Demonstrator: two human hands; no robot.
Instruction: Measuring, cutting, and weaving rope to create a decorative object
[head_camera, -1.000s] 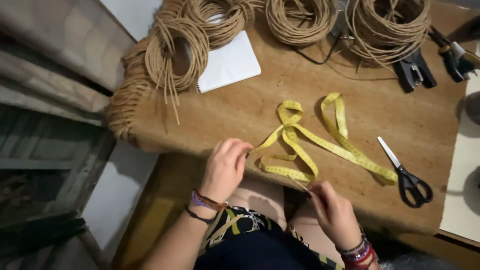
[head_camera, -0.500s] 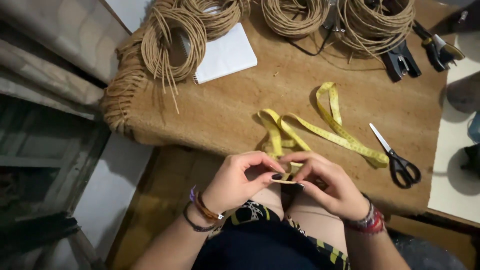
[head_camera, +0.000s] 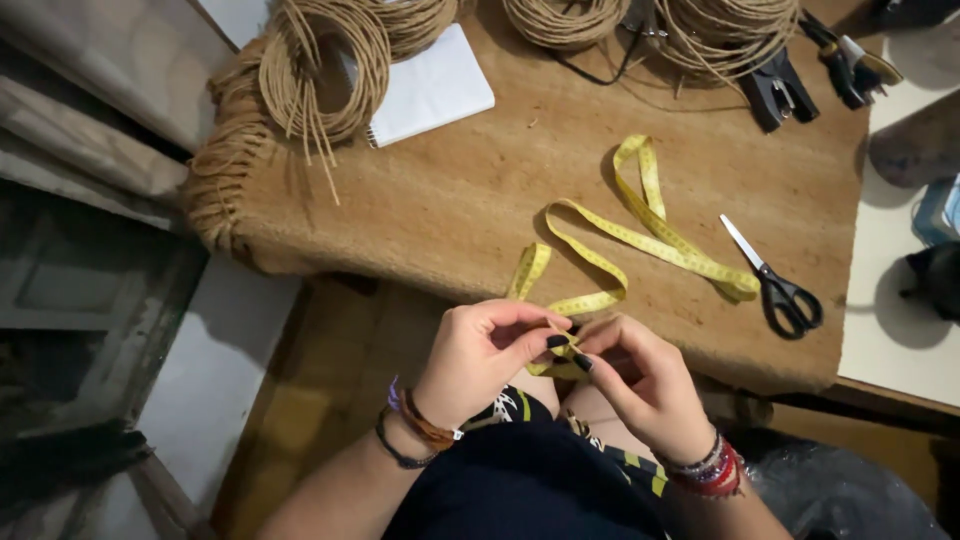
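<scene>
L hand (head_camera: 485, 350) + R hand (head_camera: 640, 380) pinch tape (head_camera: 640, 235) end between fingertips, for control | rest trails onto table (head_camera: 450, 200) | scissors (head_camera: 780, 285) beyond R hand

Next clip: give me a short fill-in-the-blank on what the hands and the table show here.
1. Both the left hand and the right hand pinch one end of a ______ measuring tape.
2. The black-handled scissors lie on the table to the ______ of the tape.
3. The scissors' blades are ______.
4. Beside the twine coils at the table's far edge lies a white ______.

Missing words: yellow; right; closed; notebook
</scene>
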